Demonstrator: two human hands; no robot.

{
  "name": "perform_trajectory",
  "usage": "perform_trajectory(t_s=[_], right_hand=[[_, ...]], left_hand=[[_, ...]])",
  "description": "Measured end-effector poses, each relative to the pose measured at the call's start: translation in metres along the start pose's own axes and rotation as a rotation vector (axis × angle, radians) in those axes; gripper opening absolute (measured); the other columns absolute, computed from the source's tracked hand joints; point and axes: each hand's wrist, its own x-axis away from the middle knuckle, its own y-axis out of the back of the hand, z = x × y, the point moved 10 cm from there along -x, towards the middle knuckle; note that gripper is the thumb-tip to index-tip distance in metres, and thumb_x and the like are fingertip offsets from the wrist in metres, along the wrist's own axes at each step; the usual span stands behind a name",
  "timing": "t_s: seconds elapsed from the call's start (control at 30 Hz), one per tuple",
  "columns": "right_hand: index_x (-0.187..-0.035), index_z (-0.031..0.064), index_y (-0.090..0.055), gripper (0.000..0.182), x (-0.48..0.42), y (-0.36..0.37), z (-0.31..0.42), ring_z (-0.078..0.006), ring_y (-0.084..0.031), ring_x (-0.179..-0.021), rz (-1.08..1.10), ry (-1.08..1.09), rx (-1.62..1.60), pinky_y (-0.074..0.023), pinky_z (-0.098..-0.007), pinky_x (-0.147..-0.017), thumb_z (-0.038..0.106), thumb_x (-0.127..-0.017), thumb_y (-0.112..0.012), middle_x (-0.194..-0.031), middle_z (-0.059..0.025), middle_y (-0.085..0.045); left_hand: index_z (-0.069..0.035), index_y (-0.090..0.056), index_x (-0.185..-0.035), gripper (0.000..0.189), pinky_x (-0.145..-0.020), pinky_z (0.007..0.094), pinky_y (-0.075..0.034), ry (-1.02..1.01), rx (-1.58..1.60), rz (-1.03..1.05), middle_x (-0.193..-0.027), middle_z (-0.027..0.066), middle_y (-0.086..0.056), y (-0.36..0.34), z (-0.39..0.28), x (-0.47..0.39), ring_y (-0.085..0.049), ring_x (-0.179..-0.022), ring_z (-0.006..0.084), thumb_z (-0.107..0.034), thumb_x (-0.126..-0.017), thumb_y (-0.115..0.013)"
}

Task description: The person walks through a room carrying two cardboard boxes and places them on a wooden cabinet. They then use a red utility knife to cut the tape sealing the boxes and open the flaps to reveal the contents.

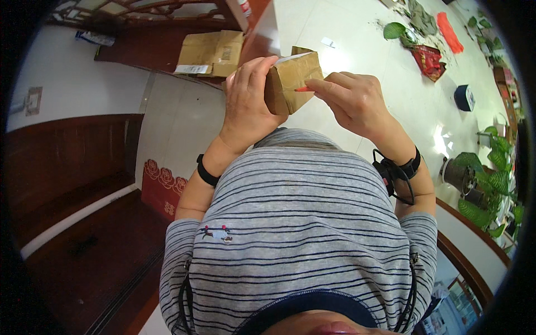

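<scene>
A small brown cardboard box [302,69] is held up in front of my body, with a white label along its far upper side. My left hand [248,98] grips the box from the left, the palm against its side. In my right hand [354,98] is a small orange-red pointed tool [302,89], gripped between thumb and fingers. Its tip touches or nearly touches the box face near a taped edge. Most of the tool is hidden by my fingers, so its exact kind cannot be told.
A larger cardboard box [211,53] lies on a dark red wooden surface at upper left. On the tiled floor are a red bag [428,62] beside spilled soil, an orange-red cloth [449,33] and a round dark stool [464,98]. Potted plants [458,176] stand at right.
</scene>
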Motion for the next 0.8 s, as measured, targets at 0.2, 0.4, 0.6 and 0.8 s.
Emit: perform_trajectory(t_s=[0.2,0.4,0.6,0.8], right_hand=[[-0.105,0.0131,-0.068,0.036,0.044,0.032,-0.017,-0.0187,-0.059,-0.057,-0.015,-0.001,0.043,-0.0437,-0.0319,-0.047,0.001,-0.072,-0.068,-0.071,-0.0006,-0.059],[-0.105,0.0193,-0.068,0.036,0.071,0.048,-0.031,-0.0176,-0.06,-0.059,-0.009,0.0,0.077,-0.0455,-0.0309,-0.047,0.005,-0.072,-0.067,-0.071,0.0016,-0.058],[-0.105,0.0158,-0.069,0.035,0.084,0.051,-0.044,-0.0197,-0.059,-0.058,0.011,-0.018,-0.006,-0.045,-0.0318,-0.048,0.002,-0.073,-0.067,-0.07,-0.0007,-0.059],[-0.102,0.0078,-0.069,0.028,0.089,0.045,-0.058,-0.0235,-0.059,-0.056,0.007,-0.043,-0.162,-0.0442,-0.0328,-0.048,-0.002,-0.076,-0.067,-0.069,-0.007,-0.062]], left_hand=[[-0.011,-0.042,-0.134,0.084,-0.104,0.0442,-0.03,-0.048,0.014,0.052,-0.125,0.0091,-0.049,-0.04,-0.048,-0.01,-0.046,-0.121,0.0282,-0.014,-0.06,-0.08],[-0.01,-0.044,-0.133,0.081,-0.103,0.0441,-0.031,-0.059,0.028,0.039,-0.125,0.0094,-0.05,-0.06,-0.076,-0.012,-0.046,-0.121,0.0286,-0.013,-0.06,-0.079],[-0.01,-0.045,-0.132,0.083,-0.103,0.0437,-0.033,-0.036,0.071,0.064,-0.125,0.0092,-0.051,-0.074,-0.085,-0.01,-0.048,-0.12,0.0289,-0.011,-0.057,-0.081],[-0.009,-0.049,-0.131,0.086,-0.098,0.0392,-0.043,0.046,0.159,0.084,-0.124,0.0107,-0.053,-0.084,-0.084,-0.01,-0.053,-0.115,0.0297,-0.01,-0.054,-0.087]])
